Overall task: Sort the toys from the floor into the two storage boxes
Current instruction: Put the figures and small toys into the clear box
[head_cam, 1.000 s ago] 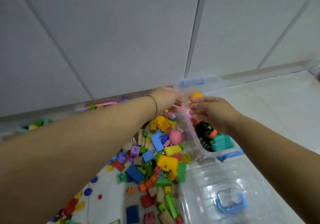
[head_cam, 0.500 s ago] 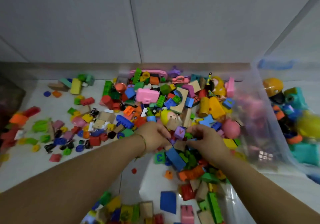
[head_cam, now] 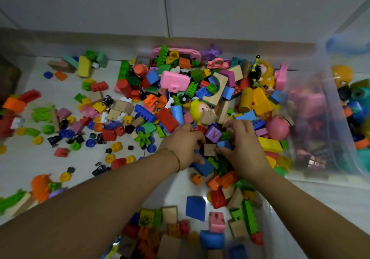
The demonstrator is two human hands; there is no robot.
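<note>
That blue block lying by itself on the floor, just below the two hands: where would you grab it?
From straight above, pinch the blue block across its two long straight sides. It seems to lie flat on the floor, with bare floor beside those sides, so there should be room to close on it. Grip toward its near end, since its far right corner is cut at a slant.

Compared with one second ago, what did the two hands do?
Both left the clear box rim and came down into the floor pile: left hand and right hand now dig beside the purple cube. What they grip is unclear. The clear box stayed put.
</note>
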